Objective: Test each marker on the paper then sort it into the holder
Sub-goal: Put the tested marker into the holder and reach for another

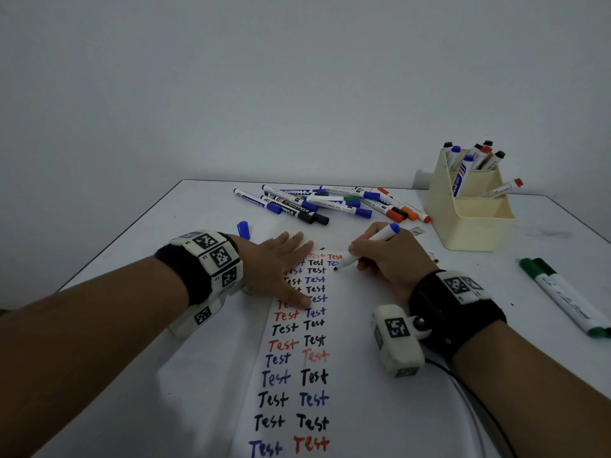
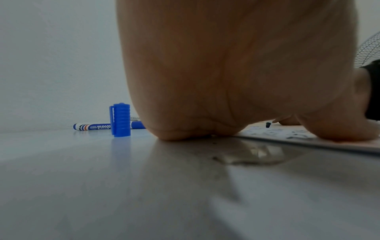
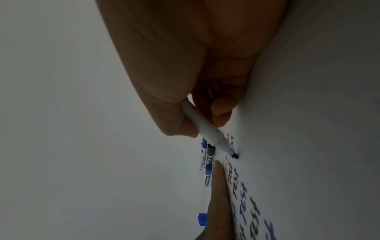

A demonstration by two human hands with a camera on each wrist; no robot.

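The right hand (image 1: 393, 259) pinches a blue marker (image 1: 370, 246) near its tip, in the middle of the frame; the tip touches the paper (image 1: 357, 375), and the blue end sticks up behind the fingers; the left hand (image 1: 281, 269) lies flat with straight fingers on the paper; the blue cap (image 1: 243, 229) stands just above it; the holder (image 1: 469, 206) sits at the upper right.
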